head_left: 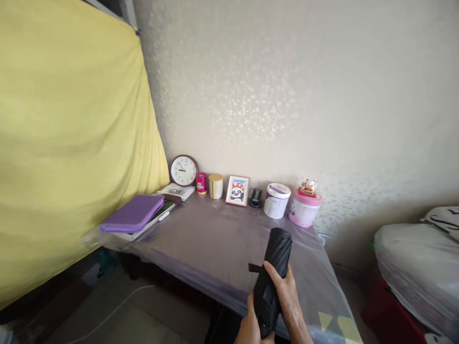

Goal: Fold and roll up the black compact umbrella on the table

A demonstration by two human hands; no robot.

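Observation:
A folded black umbrella (278,249) points away from me over the near right part of the table, its strap sticking out to the left. My right hand (286,286) is wrapped around its middle, thumb on top. Lower down, my left hand (251,326) grips the near end, partly cut off by the bottom of the view. Both hands are closed on the umbrella. Beyond it stand a white and purple tub (277,206) and a pink-lidded tub (304,210) with a lucky cat figure (308,187) on top.
Along the wall stand a round clock (184,170), a pink can (201,183), a yellow-lidded jar (215,187), a panda picture frame (237,190) and a small black object (256,198). A purple folder (132,213) lies left on the plastic-covered table (208,239). A yellow curtain (71,134) hangs left.

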